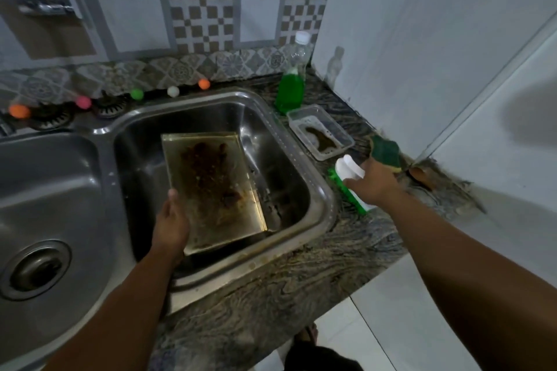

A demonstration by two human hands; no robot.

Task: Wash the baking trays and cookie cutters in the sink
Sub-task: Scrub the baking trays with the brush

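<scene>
One tray: baking tray (214, 187) is being held tilted inside the sink (289, 159).
Left hand (171, 223): tray's near-left edge is being gripped, thumb on top.
Right hand (373, 181): green sponge (387, 152) is being pinched beside the white brush (349, 178).

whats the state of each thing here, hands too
baking tray: dirty with brown residue, tilted in the right sink basin
left hand: grips the tray's near edge
right hand: holds a green sponge
soap bottle: upright, capped, partly full
plastic container: open, brown residue inside
</scene>
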